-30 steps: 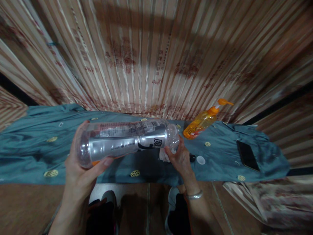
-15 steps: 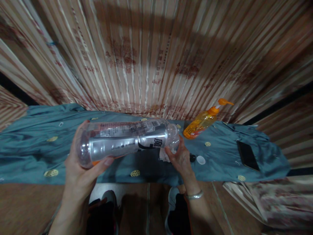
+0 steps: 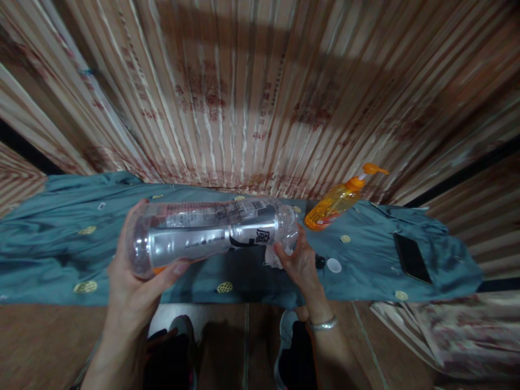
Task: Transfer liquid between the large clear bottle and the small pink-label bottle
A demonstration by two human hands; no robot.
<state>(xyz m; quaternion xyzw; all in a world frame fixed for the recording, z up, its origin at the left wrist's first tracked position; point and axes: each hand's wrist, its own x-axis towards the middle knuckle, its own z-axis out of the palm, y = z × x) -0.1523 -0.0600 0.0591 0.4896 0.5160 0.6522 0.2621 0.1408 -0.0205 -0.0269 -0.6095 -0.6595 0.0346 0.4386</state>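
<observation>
Over the cloth-covered table [image 3: 195, 284], the left hand [image 3: 136, 271] grips the base of a plastic bottle [image 3: 211, 233] lying sideways in the air; the right hand [image 3: 298, 260] closes around something clear at its neck.

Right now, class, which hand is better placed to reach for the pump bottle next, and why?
Probably the right hand. Holding a clear plastic piece at the large bottle's neck, it is closer to the pump bottle. The left hand grips the large bottle's far end.
</observation>
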